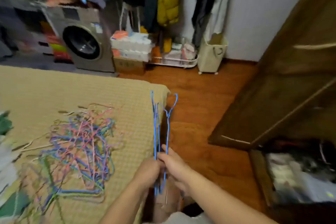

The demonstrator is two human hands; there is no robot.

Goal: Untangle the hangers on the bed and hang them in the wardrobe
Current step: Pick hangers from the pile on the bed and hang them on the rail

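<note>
Left hand (148, 170) and right hand (175, 166), lower centre of frame, both clenched around blue wire hangers (162, 132) held upright, hooks uppermost. Tangled coloured hangers (80, 147) lying at lower left on tan bed (63, 92). Washing machine (83, 42) upper left, wooden wardrobe (291, 78) open at right, wood floor (200, 100) between.

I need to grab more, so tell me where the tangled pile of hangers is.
In the head view, the tangled pile of hangers lies on the bed, lower left, left of both hands holding the blue hangers.
</note>
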